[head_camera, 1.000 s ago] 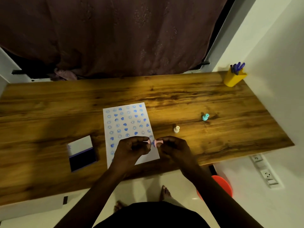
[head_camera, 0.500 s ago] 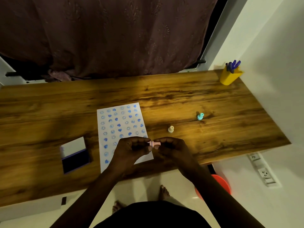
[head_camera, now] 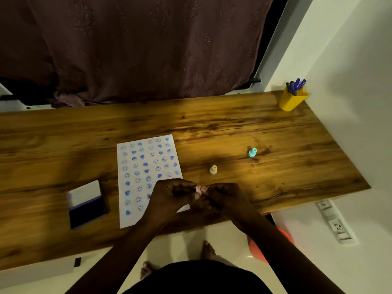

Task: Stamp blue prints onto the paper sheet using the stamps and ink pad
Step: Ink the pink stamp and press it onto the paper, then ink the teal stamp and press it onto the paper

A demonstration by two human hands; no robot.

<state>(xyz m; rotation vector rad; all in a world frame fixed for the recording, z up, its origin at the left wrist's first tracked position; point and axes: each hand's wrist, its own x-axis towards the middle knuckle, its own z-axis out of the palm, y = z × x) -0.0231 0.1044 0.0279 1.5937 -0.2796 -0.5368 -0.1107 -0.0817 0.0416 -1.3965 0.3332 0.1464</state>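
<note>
A white paper sheet [head_camera: 146, 166] lies on the wooden table [head_camera: 233, 128], covered with several blue heart and smiley prints. An open ink pad [head_camera: 87, 205] with dark blue ink sits to its left. My left hand [head_camera: 171, 198] and my right hand [head_camera: 222, 197] meet over the sheet's near right corner, both pinching a small pink stamp [head_camera: 199, 189]; most of it is hidden by my fingers. A cream stamp [head_camera: 213, 169] and a teal stamp [head_camera: 252, 152] stand upright on the table to the right.
A yellow pen holder [head_camera: 291, 100] with blue pens stands at the table's far right corner by the white wall. A dark curtain hangs behind the table. A power strip [head_camera: 335, 223] and an orange-red object [head_camera: 284, 236] lie on the floor at the right.
My two hands have closed together around the pink stamp, so less of it shows. The view has shifted slightly; nothing on the table has moved.
</note>
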